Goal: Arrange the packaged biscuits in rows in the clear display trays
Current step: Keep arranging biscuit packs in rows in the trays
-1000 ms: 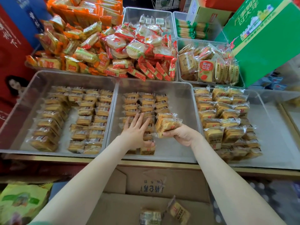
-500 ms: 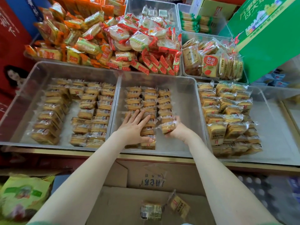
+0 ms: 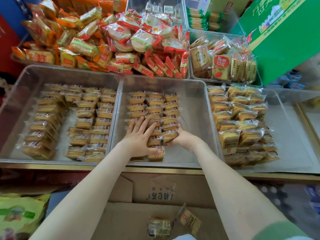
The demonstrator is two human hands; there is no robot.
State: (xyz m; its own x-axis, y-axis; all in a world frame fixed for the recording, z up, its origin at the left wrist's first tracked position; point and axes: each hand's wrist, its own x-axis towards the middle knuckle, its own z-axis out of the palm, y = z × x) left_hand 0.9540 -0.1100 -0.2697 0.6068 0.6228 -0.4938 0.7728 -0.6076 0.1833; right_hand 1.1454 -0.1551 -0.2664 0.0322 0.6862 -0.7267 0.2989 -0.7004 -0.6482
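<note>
Packet [image 3: 170,136] gripped by right hand [image 3: 186,142]; left hand [image 3: 139,138] flat on rows [image 3: 154,104].

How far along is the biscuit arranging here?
Done: the left tray holds three rows; the right tray holds several too. In hand: the left hand lies flat on rows in the middle tray while the right hand grips a packet at the third row's near end. Left: that tray's right half is bare, and two packets lie in the box.
</note>
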